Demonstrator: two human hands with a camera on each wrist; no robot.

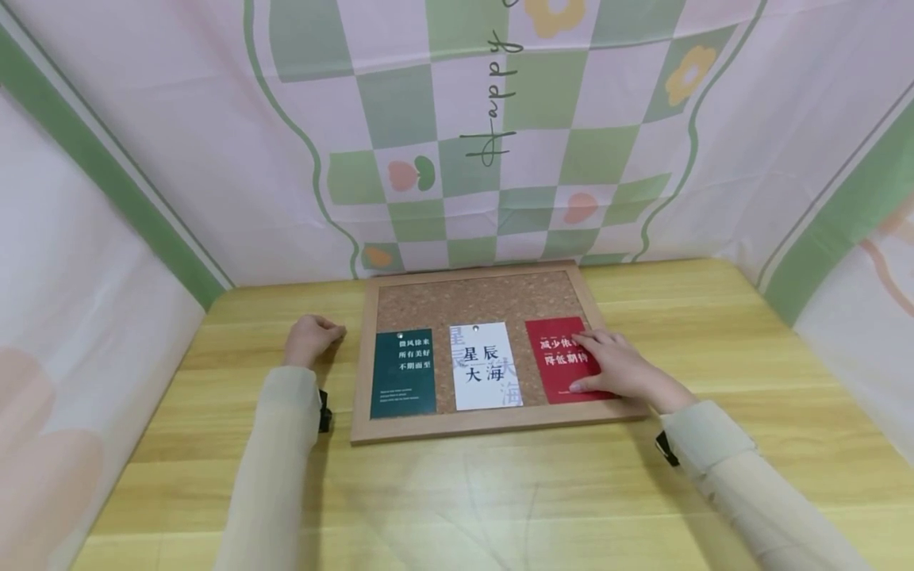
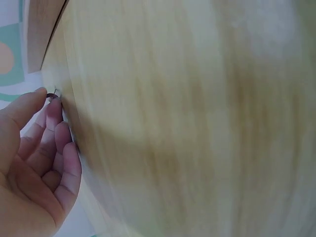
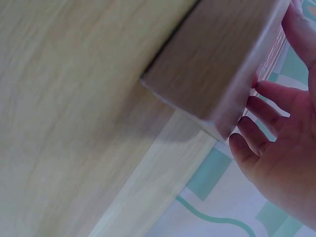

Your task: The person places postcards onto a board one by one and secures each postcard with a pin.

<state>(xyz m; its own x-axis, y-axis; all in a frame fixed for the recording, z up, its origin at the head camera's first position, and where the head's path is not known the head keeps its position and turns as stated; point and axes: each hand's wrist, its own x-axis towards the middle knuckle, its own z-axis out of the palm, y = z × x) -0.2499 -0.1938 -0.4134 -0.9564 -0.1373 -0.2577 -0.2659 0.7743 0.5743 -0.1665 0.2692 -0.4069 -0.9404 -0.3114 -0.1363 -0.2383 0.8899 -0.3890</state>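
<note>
A wood-framed cork board [image 1: 478, 300] lies on the table with three cards on it. The green card [image 1: 403, 381] and the white card [image 1: 487, 381] each show a small metal thumbtack near the top. On the right, the red card [image 1: 553, 385] lies partly beneath my right hand [image 1: 624, 369], whose spread fingers rest on the card and the frame's right side. Left of the board, my left hand [image 1: 310, 339] pinches a small thumbtack [image 2: 53, 95] between thumb and index finger, close above the table. The red card's right edge is hidden by the right hand.
The yellow wood-grain table [image 1: 457, 507] extends around the board. A patterned cloth [image 1: 500, 159] hangs behind it, and the board's far edge sits close to this cloth. More cloth hangs at the left and right sides.
</note>
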